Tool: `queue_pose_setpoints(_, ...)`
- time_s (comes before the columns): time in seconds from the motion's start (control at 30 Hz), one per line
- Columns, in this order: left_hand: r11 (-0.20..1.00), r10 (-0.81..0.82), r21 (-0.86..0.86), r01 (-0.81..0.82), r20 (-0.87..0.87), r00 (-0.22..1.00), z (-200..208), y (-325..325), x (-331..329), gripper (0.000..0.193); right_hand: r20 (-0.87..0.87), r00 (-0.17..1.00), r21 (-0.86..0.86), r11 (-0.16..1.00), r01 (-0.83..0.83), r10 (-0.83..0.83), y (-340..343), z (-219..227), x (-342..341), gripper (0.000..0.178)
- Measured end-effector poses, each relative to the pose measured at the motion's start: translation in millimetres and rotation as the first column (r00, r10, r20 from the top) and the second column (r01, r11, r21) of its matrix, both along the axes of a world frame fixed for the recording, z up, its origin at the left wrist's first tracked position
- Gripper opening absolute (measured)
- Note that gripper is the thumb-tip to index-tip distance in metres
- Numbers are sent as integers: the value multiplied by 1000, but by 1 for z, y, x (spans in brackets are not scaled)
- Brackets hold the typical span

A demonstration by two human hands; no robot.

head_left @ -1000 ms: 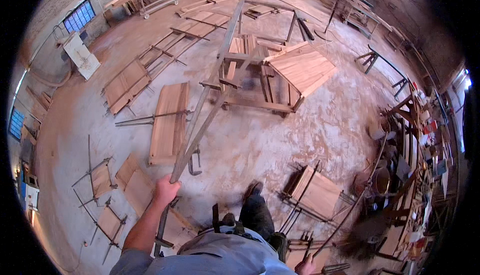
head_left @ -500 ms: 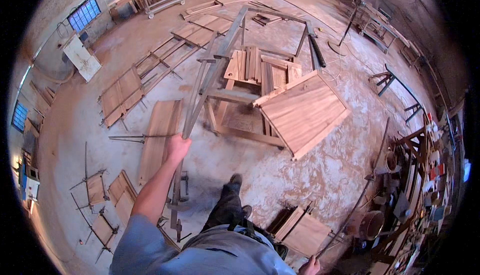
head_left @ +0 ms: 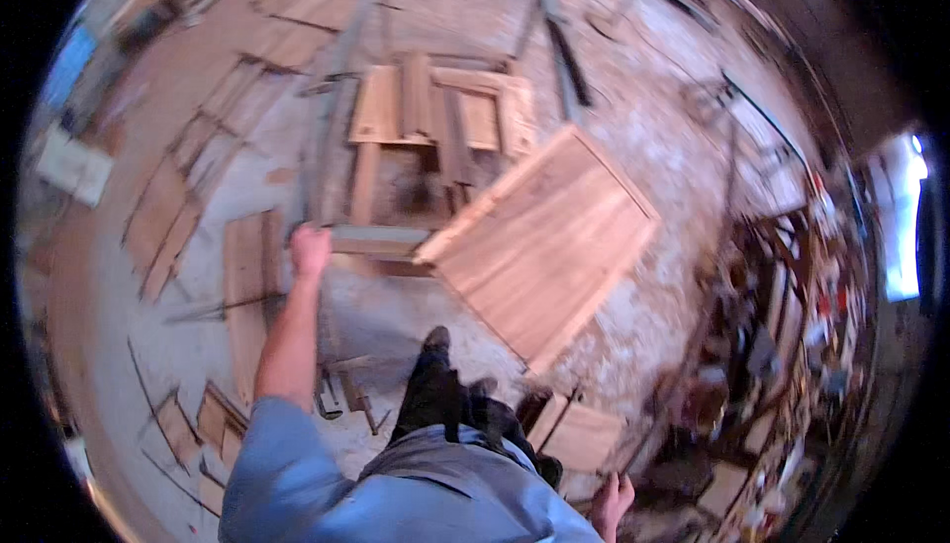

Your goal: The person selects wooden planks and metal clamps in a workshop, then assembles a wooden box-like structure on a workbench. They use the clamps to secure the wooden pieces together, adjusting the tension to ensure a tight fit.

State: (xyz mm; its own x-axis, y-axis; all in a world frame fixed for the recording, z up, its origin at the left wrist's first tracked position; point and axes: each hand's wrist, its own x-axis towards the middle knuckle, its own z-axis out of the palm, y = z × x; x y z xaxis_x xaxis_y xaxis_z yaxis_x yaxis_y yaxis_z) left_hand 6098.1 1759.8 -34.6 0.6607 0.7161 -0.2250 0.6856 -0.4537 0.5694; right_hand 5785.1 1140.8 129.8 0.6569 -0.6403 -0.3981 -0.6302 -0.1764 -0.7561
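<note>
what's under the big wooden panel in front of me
The gray frame runs in beneath the wooden panel at its left and top corners. Where those bars go, and anything else underneath, is covered from this view.

Above the left hand (head_left: 311, 249), a grey bar (head_left: 317, 169). Right of that hand, a tan wooden panel (head_left: 554, 251) — faintly striped.
</note>
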Motion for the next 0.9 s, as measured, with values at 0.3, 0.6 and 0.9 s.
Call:
queue_pose_setpoints(0.3,968,-85,230,98,-66,994,-11,-18,27,43,-153,971,-35,981,-190,183,-21,-18,52,21)
queue_pose_setpoints(0.6,862,-237,324,390,-422,875,9,-28,31,42,-253,901,-4,930,-366,353,-19,7,144,28)
queue_pose_setpoints(0.9,853,-176,367,372,-469,866,28,-59,48,42,-317,775,-1,817,-576,546,-53,-13,179,44)
